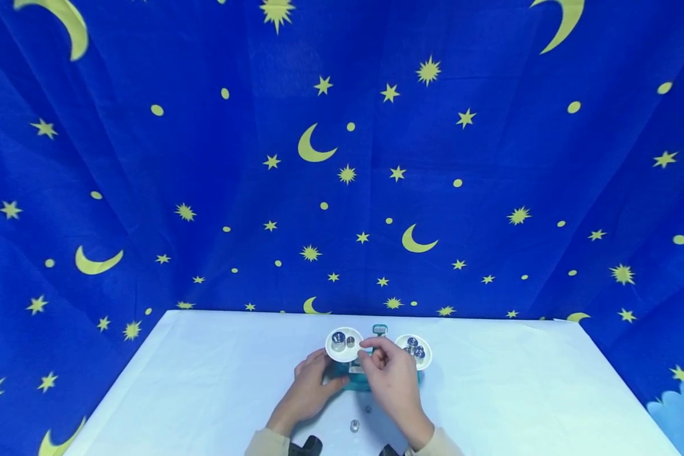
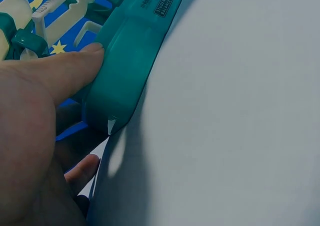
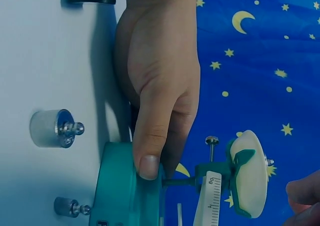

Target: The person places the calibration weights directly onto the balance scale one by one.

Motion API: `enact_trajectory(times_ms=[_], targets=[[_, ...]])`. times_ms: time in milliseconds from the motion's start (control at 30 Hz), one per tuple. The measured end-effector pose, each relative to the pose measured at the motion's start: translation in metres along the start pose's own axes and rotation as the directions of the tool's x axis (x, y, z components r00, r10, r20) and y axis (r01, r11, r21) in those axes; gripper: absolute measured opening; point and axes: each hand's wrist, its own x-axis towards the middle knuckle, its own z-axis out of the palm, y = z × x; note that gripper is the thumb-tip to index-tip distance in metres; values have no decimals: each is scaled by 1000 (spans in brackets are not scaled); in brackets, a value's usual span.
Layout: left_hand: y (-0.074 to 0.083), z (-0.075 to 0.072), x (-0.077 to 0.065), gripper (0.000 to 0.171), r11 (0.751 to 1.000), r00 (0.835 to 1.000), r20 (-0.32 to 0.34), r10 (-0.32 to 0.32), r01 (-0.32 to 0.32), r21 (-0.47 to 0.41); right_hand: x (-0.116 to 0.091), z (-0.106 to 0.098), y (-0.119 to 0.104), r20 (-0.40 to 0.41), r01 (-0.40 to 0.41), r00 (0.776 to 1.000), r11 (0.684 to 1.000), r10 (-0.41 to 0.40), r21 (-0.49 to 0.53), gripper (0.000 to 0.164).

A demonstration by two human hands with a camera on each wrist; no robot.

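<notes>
A green student balance (image 1: pixel 360 385) with two white pans stands on the table. My left hand (image 1: pixel 310 387) grips the left end of its base, thumb on the green body (image 2: pixel 117 80) and fingers round the far side. The left pan (image 1: pixel 332 356) carries a large metal weight (image 1: pixel 339 342) and a smaller weight (image 1: pixel 350 342). My right hand (image 1: pixel 396 379) hovers over the middle of the balance, its thumb and forefinger apart at the left pan's right edge; nothing shows between them. Several metal weights (image 1: pixel 415 349) sit on the right pan (image 1: pixel 427 362), partly behind that hand.
Two loose weights, one larger (image 1: pixel 354 425) and one smaller (image 1: pixel 368 410), stand on the white table (image 1: pixel 205 380) in front of the balance. A blue cloth (image 1: pixel 365 190) with yellow moons and stars hangs behind the table.
</notes>
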Motion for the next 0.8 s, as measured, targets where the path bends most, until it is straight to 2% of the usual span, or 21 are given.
enact_trajectory(times_ms=[533,800], targets=[[0,0,-1,67,1000,999,-26,19,-20,-13,-16,-11,10,19,34,999,998,-35,55,9],[0,0,-1,68,1000,1000,-20,6,-6,-7,-24,-16,15,72,-36,997,998,33,44,8]])
